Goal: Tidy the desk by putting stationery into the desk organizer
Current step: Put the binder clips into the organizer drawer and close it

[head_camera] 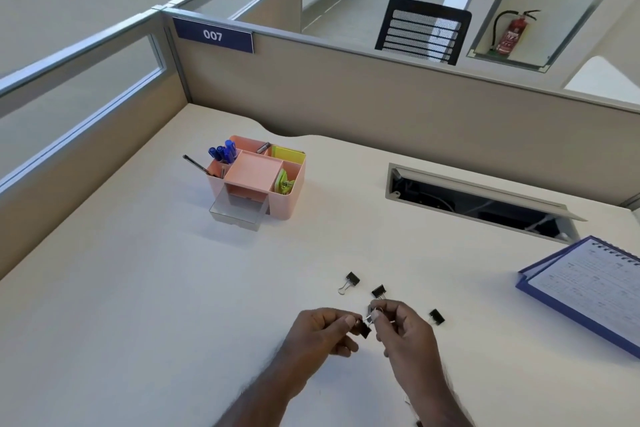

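Binder clip (364, 329) between both hands' fingertips (349, 321)

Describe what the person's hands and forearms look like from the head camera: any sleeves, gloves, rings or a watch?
Both the left hand and the right hand are bare: no gloves, and no rings visible on the fingers that show. The forearms are uncovered down to the frame edge, with no sleeve, watch or wristband in view.
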`<action>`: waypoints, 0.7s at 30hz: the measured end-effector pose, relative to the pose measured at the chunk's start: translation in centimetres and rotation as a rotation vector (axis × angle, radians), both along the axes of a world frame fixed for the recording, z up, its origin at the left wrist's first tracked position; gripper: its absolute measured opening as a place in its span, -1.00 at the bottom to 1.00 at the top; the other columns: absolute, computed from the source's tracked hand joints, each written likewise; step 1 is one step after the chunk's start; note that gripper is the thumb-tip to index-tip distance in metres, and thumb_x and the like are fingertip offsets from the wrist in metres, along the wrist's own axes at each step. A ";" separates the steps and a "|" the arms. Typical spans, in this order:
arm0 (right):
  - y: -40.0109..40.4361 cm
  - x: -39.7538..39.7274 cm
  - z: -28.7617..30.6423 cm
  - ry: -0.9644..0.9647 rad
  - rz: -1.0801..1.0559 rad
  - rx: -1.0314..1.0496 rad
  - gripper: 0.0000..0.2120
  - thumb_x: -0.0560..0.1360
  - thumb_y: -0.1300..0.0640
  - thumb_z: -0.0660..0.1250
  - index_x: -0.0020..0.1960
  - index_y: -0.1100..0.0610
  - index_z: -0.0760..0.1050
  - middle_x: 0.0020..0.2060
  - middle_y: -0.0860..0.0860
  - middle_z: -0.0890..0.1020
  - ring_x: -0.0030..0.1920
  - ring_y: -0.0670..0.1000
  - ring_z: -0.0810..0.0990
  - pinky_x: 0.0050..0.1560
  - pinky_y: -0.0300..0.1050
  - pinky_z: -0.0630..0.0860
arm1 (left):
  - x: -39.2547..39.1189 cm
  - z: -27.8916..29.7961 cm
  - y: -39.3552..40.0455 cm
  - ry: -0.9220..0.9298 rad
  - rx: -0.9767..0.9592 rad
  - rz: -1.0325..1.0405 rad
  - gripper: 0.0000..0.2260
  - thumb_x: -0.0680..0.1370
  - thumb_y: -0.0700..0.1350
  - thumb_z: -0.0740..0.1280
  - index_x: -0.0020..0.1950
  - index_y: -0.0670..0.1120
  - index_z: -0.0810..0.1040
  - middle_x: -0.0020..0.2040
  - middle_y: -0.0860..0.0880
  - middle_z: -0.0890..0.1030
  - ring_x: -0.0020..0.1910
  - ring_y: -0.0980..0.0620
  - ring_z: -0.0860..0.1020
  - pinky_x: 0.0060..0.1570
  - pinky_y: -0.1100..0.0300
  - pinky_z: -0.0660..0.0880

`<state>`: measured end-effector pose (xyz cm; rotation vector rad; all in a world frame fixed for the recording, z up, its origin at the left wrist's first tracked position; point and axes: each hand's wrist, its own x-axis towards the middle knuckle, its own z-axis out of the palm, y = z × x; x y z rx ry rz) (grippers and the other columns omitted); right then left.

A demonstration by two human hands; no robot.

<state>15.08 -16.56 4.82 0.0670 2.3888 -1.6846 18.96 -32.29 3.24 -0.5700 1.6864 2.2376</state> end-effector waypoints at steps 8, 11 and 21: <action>-1.8 -1.0 1.3 -0.007 -0.010 -0.051 -0.90 0.49 0.13 0.37 -0.05 -0.06 0.60 -0.24 -0.03 0.68 -0.29 -0.04 0.60 -0.29 -0.09 0.50 | -2.8 2.2 -4.7 0.079 -0.143 -0.025 -0.92 0.50 -0.32 0.43 -0.04 -0.19 0.68 -0.16 -0.17 0.71 -0.19 0.01 0.64 -0.13 0.21 0.58; -0.6 -1.0 1.0 -0.048 -0.053 -0.062 -0.90 0.50 0.16 0.36 -0.05 -0.03 0.59 -0.24 -0.01 0.67 -0.31 -0.07 0.59 -0.33 -0.10 0.47 | -5.1 1.9 -9.0 0.136 -0.478 0.164 -0.89 0.45 -0.25 0.48 -0.17 -0.04 0.71 -0.25 -0.01 0.72 -0.29 0.09 0.61 -0.17 0.18 0.57; 3.7 -0.7 0.4 -0.076 -0.111 0.039 -0.85 0.49 0.26 0.35 -0.09 0.03 0.62 -0.27 -0.04 0.67 -0.34 -0.09 0.59 -0.33 -0.09 0.50 | -10.4 0.6 -19.9 0.119 -1.627 0.238 -0.83 0.52 -0.09 0.38 0.07 -0.05 0.71 -0.07 -0.06 0.68 -0.18 -0.10 0.60 -0.24 0.08 0.58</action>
